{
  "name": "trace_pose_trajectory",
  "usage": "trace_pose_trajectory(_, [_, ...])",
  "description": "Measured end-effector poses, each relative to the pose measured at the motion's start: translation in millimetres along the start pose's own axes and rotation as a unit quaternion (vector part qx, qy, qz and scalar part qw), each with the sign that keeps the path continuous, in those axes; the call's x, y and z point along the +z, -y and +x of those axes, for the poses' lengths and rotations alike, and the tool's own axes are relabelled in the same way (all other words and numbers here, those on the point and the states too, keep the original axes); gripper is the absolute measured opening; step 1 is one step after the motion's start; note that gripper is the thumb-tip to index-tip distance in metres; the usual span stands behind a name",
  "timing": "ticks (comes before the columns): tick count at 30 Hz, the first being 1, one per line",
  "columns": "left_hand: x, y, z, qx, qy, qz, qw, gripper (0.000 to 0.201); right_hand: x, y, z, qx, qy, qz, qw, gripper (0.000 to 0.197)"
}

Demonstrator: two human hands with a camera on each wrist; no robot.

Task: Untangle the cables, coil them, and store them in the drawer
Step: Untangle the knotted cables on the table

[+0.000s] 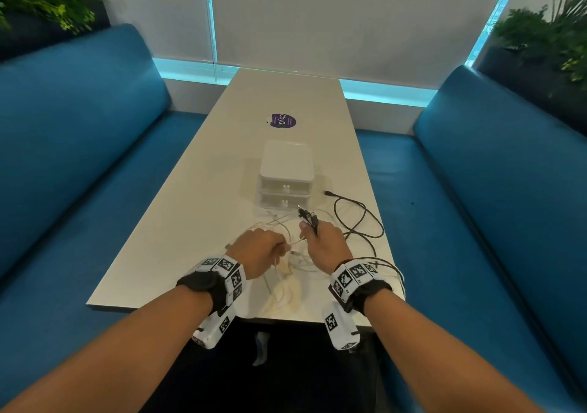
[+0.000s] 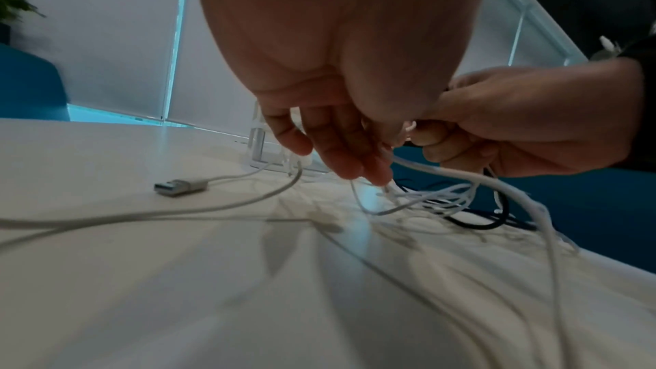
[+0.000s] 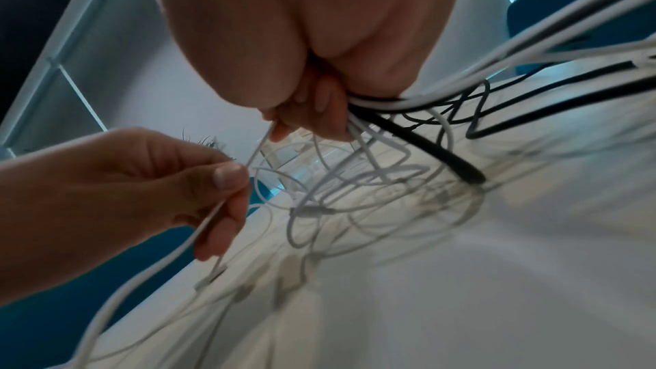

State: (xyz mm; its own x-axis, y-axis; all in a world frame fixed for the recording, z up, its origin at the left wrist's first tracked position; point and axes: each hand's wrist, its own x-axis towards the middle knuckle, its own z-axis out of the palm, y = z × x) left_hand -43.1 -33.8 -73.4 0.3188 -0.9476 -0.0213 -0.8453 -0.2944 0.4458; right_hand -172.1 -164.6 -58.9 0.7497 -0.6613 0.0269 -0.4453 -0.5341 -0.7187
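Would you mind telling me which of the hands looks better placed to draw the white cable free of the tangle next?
Probably the left hand: it pinches just one white cable, whereas the right hand grips a bundle of black cable ends and can anchor them.

- Cool daylight enters at the window edges (image 1: 190, 69) behind drawn blinds, leaving the room evenly dim.
- The pale table (image 1: 286, 95) shows soft glare and faint cable shadows.
- Both wrist views are motion-blurred, with strong wide-angle bending at the edges.
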Motion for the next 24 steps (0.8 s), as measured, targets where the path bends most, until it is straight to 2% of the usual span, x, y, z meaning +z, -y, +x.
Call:
trace_pose_trajectory(2, [-1.5, -5.7, 3.6, 0.009, -0.005, 0.010, 1.000, 0.030, -0.2, 3.2, 0.5, 0.009, 0.016, 0.026, 1.000, 0.040])
trace_pose_trajectory(5, [4.4, -13.3, 4.0, 0.022, -0.020, 0.008, 1.000, 0.025, 0.6, 9.0, -1.1, 0.012, 0.044, 0.039, 0.998, 0.035])
trace_pose_trajectory(8, [8.6, -15.8, 1.8, 0.002, -0.004, 0.002, 1.000, 0.021, 0.3, 3.5, -2.2, 0.000, 0.040, 0.023, 0.999, 0.032])
trace_pose_trajectory(11, [3.2, -11.3, 1.6, -0.008, 0.016, 0.080, 0.997, 0.026, 2.9, -0.7, -3.1, -0.008, 0.041, 0.000, 0.999, 0.034])
trace_pose_trajectory(14, [1.2, -10.6, 0.5, -0.009, 0.037, 0.118, 0.992, 0.023, 2.7, 6.4, -5.3, -0.001, 0.066, 0.051, 0.997, 0.039])
trace_pose_trajectory(16, [2.0, -16.8, 1.0, -0.014, 0.052, 0.112, 0.992, 0.019, 4.3, 14.8, -5.8, -0.009, 0.081, 0.083, 0.993, 0.040])
trace_pose_trajectory(20, [1.3, -18.3, 4.5, -0.047, 0.073, 0.041, 0.995, 0.034, 17.8, 16.0, -5.4, -0.029, 0.091, 0.115, 0.989, 0.035])
trace_pose_trajectory(22, [2.5, -14.8, 2.2, -0.052, 0.087, 0.018, 0.995, 0.021, 19.6, 14.3, -5.3, -0.020, 0.099, 0.128, 0.987, 0.033])
trace_pose_trajectory(24, [5.2, -11.5, -1.8, -0.058, 0.101, 0.015, 0.993, 0.013, 18.1, 15.8, -5.7, -0.025, 0.120, 0.147, 0.981, 0.039])
